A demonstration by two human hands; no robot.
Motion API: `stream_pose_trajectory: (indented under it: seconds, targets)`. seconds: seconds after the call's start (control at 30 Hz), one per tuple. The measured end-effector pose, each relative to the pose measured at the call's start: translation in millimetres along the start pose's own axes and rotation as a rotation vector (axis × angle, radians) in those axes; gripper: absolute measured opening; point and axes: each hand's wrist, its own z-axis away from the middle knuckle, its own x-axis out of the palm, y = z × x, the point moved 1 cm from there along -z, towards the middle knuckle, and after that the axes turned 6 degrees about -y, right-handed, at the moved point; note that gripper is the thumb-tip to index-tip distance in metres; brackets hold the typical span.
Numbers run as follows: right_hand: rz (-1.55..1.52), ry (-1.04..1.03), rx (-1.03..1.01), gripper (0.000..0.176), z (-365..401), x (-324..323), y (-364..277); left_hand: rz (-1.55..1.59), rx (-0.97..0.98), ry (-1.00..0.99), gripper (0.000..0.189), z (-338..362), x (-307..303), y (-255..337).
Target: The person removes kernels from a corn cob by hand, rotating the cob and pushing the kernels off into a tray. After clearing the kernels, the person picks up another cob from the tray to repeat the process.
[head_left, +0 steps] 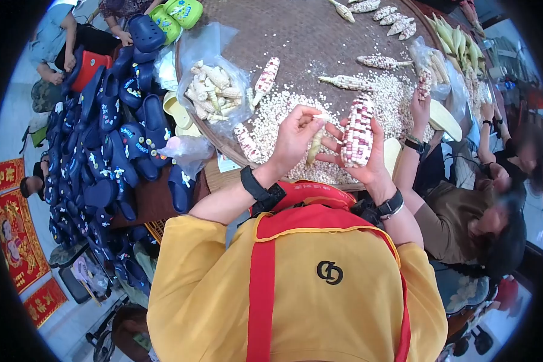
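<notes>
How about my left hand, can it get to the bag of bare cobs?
Probably yes. The bag lies on the woven tray just left of the left hand, with only loose kernels between. That hand pinches a bare cob, though.

The far middle of the woven tray (308, 30) is bare and free for a hand. On the left a bag of bare cobs (214, 90) is in the way, and on the right another person's hand (419, 107) blocks the side. The kernel pile (277, 114) lies just past the left hand (292, 139) with its pale cob (314, 148) and the right hand (368, 166) with its spotted cob (357, 130).
</notes>
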Motion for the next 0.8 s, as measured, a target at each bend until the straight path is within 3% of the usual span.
stream_pose_trajectory:
  seconds: [0.07,0.13,0.17,0.27,0.33,0.37,0.47,0.7,0.8]
  targets:
    - [0.066,0.081,-0.026,0.055,-0.5,-1.2,1.7,-0.008,0.042,0.054,0.014,-2.2,-2.9,-9.3]
    - [-0.006,0.011,0.013,0.055,-5.6,1.7,4.2,-0.075,0.015,0.045,0.012,-2.6,-4.5,-12.3]
    - [0.082,0.153,-0.004,0.056,-3.5,5.8,7.1,-0.055,-0.023,0.042,0.012,-2.5,-2.7,-13.3]
    - [0.044,0.164,0.027,0.058,-1.2,14.5,7.4,-0.066,-0.064,0.057,0.011,-0.2,4.4,-6.5]
    - [0.182,0.318,0.002,0.056,1.2,9.8,7.3,-0.196,0.015,0.033,0.011,-4.8,3.3,-8.0]
    - [0.194,0.245,0.024,0.054,3.2,0.3,5.3,-0.162,-0.013,0.015,0.01,-5.7,5.0,-10.6]
    - [0.213,0.393,0.014,0.05,6.1,2.7,2.0,-0.206,-0.042,0.026,0.012,-3.4,7.1,-8.4]
    - [0.207,0.116,0.019,0.05,8.9,7.3,-4.7,-0.173,-0.116,-0.144,0.009,-13.5,-8.6,6.9]
    - [0.229,0.23,0.004,0.043,9.7,23.9,-3.0,-0.147,-0.125,-0.153,0.008,-16.4,-8.2,6.4]
